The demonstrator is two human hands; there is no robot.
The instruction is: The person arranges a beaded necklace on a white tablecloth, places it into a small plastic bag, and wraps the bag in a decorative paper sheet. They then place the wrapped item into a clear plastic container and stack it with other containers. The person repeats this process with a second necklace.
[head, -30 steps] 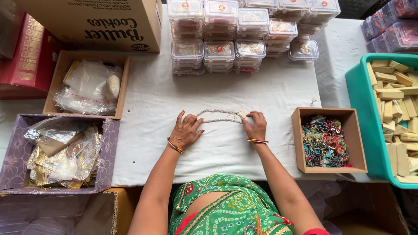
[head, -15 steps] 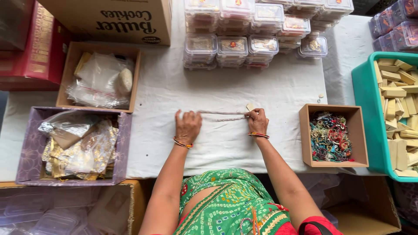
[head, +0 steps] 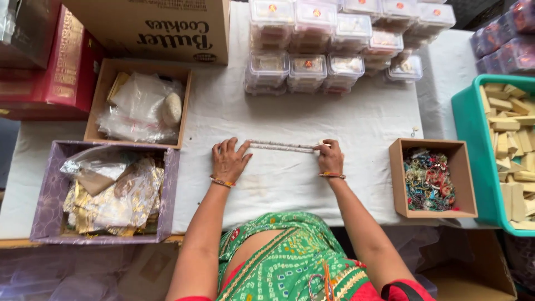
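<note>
— Where was the beaded string (head: 281, 146)?
— Flat on the white tabletop (head: 290, 184), stretched sideways between both hands.
— Who held it?
— The right hand (head: 330, 158) pinched one end. The left hand (head: 228, 160) lay open, fingers pressing the other end.
— And behind?
— Clear boxes (head: 306, 69) with red stickers, stacked.

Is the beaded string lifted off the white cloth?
No, the beaded string lies flat on the white cloth, pulled straight between left hand and right hand.
</note>
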